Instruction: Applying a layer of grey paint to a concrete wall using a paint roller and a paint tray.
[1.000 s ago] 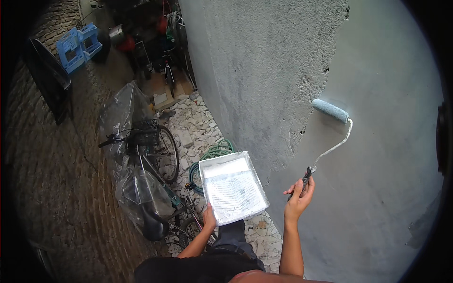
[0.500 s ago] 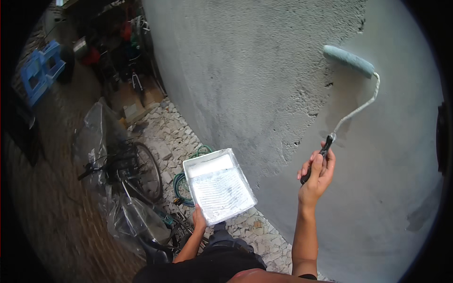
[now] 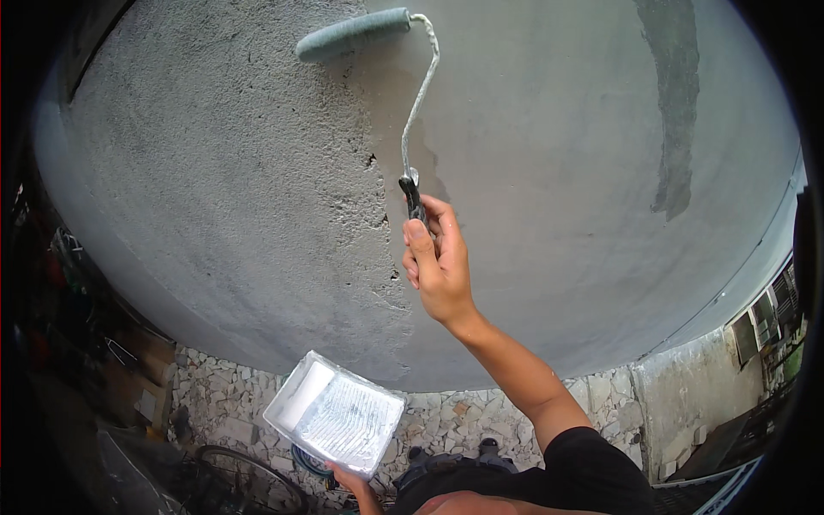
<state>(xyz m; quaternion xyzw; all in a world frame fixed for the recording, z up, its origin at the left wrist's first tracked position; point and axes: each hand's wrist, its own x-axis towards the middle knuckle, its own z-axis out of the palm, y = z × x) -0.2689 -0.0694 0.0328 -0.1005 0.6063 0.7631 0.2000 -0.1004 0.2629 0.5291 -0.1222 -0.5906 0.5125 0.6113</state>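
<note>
My right hand (image 3: 439,266) is wrapped round the black handle of a paint roller (image 3: 354,34), raised up against the wall. Its blue-grey sleeve lies at the line between rough and smooth plaster on the grey wall (image 3: 532,172). A bent, paint-spattered wire frame joins sleeve and handle. Low at the left, my left hand (image 3: 350,482) grips the lower edge of a white paint tray (image 3: 342,421). White paint coats its ribbed slope, and the tray is held tilted above the ground. Most of the left fingers are hidden beneath the tray.
Broken stone rubble (image 3: 225,399) covers the ground along the wall's foot. A bicycle wheel (image 3: 249,481) and a coiled hose (image 3: 309,462) lie near the tray. Darker damp patches mark the wall, one a long streak (image 3: 674,103) at upper right. A concrete ledge (image 3: 699,395) stands at the right.
The view has swung rightward and up along the wall. My right arm now reaches higher, with the roller farther up on the rough plaster's edge. The tray stays in my left hand.
</note>
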